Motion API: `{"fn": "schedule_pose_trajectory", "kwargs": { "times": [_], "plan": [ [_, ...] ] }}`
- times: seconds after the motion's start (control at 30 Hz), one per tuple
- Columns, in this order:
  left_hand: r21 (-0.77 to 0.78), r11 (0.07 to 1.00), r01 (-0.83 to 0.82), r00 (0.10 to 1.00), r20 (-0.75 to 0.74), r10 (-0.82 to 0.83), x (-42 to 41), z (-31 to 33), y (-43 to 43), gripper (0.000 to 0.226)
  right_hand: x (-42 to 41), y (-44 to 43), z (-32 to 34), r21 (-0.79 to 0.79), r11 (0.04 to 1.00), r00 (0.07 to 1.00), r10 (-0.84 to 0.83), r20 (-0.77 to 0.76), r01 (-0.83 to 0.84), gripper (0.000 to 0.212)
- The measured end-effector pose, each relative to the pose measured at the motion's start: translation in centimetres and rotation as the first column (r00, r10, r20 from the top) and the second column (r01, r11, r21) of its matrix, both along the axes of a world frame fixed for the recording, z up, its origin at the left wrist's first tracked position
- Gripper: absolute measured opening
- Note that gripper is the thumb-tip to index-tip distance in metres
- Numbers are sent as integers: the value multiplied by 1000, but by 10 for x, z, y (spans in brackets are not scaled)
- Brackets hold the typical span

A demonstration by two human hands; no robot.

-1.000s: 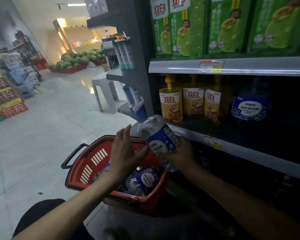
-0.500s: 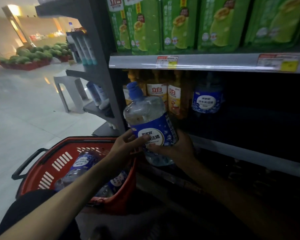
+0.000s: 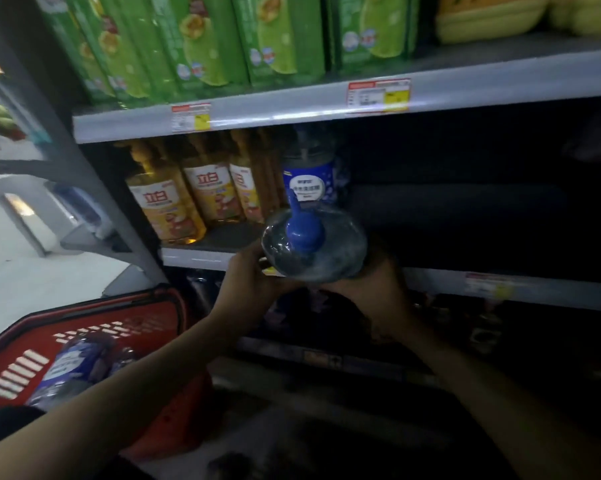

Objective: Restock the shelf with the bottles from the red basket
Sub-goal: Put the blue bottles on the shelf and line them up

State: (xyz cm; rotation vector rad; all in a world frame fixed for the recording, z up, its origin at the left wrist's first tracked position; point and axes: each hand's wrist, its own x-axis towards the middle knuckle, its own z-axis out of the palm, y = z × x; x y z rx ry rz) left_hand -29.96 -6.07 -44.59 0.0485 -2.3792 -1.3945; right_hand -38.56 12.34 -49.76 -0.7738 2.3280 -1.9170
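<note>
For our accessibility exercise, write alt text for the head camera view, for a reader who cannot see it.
Two hands, left and right, hold a clear bottle with a blue cap before a dim middle shelf, where yellow bottles and one blue-labelled bottle stand. A red basket at lower left holds more bottles.

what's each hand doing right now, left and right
Left hand: closed on the clear bottle, gripping its left side.
Right hand: closed on the same bottle, supporting it from below right.
</note>
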Motion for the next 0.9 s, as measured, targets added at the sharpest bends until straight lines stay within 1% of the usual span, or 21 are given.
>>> {"fn": "schedule_pose_trajectory", "kwargs": {
  "times": [0.07,0.13,0.2,0.23,0.3,0.33,0.37,0.4,0.47,0.57,0.63,0.77,0.83,0.9],
  "plan": [
    [-58,998,-10,996,-86,5,-19,-6,11,49,-12,8,3,-8,994,992,-107,-63,106,53],
    [-75,997,6,990,-137,-16,-38,-7,20,58,-27,14,2,-74,972,962,-230,-145,221,40],
    [-78,996,49,986,-156,-61,-60,-7,27,65,-43,20,-6,-99,942,938,-330,-108,320,30],
    [-64,994,85,983,-155,-94,-70,-7,31,65,-52,22,-13,-80,927,924,-373,-82,367,33],
    [-5,987,160,979,-131,-159,-89,-11,37,65,-62,26,-21,-71,901,896,-433,-102,428,43],
    [10,982,188,975,-122,-185,-98,-14,40,67,-69,27,-25,-64,889,882,-458,-112,454,42],
    [-1,979,205,971,-125,-203,-105,-15,43,72,-71,28,-24,-82,886,885,-462,-52,457,40],
    [-19,975,220,966,-135,-220,-115,-19,44,77,-76,27,-24,-118,890,896,-443,11,441,45],
    [-9,968,252,957,-145,-251,-132,-22,46,82,-88,23,-23,-192,863,884,-455,105,467,55],
    [20,969,247,955,-174,-240,-159,-25,48,87,-112,19,-23,-211,858,880,-431,199,468,64],
    [69,973,222,959,-193,-205,-174,-30,50,82,-125,21,-18,-192,859,874,-433,222,474,65],
    [236,956,177,968,-216,-126,-200,-51,56,64,-149,25,-10,-176,867,878,-429,212,466,65],
    [307,935,176,970,-217,-111,-209,-59,61,61,-156,21,-9,-186,859,874,-442,200,477,70],
    [341,924,174,970,-221,-102,-218,-63,66,62,-164,16,-10,-204,842,863,-464,200,500,74]
  ]
}}
